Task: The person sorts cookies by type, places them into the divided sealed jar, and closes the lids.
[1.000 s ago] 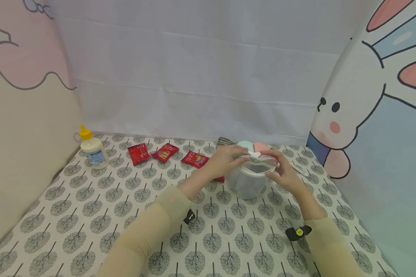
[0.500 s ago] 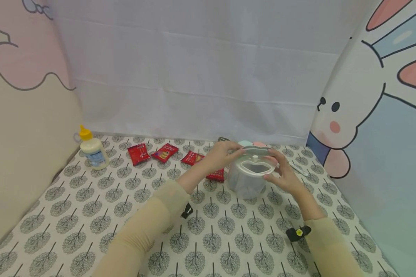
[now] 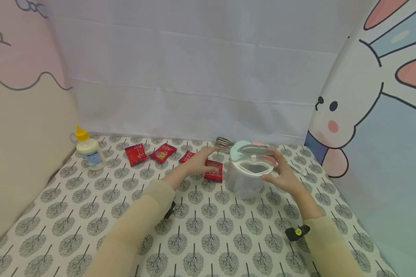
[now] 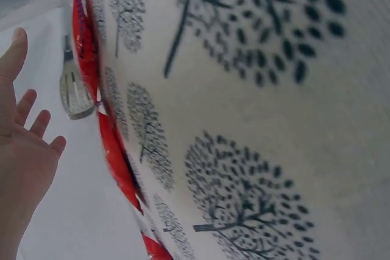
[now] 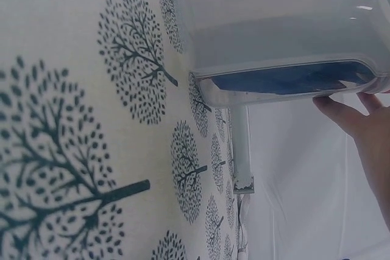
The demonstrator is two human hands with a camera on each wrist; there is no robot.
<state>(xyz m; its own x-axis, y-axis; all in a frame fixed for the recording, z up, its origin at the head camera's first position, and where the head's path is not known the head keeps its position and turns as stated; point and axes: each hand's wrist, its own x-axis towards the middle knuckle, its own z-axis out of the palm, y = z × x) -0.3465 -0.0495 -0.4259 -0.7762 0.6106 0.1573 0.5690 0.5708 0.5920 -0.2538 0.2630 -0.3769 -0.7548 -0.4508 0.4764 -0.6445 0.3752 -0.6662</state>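
A clear plastic storage canister point(image 3: 244, 182) stands upright on the table, with mint and pink lid sections and one front flap raised over a shaped opening. My right hand point(image 3: 286, 177) holds the canister's right side at the rim, thumb in front and fingers behind; the right wrist view shows fingertips against the canister wall point(image 5: 256, 28). Left of the canister, my left hand point(image 3: 195, 163) hovers with fingers spread and nothing in them. It partly hides a red packet point(image 3: 186, 156), and another red packet point(image 3: 214, 171) lies just beyond its thumb.
Further left lie two more red packets, one point(image 3: 136, 154) beside the other point(image 3: 163, 152). A glue-like bottle point(image 3: 91, 154) with a yellow nozzle stands at the far left. Behind the canister lies a slotted metal turner point(image 3: 224, 143); a white slim item point(image 3: 297, 168) is right of it.
The canister's front flap has been raised, showing its opening. My left hand has let go of the lid and moved left, towards the packets. The right hand stays at the canister.
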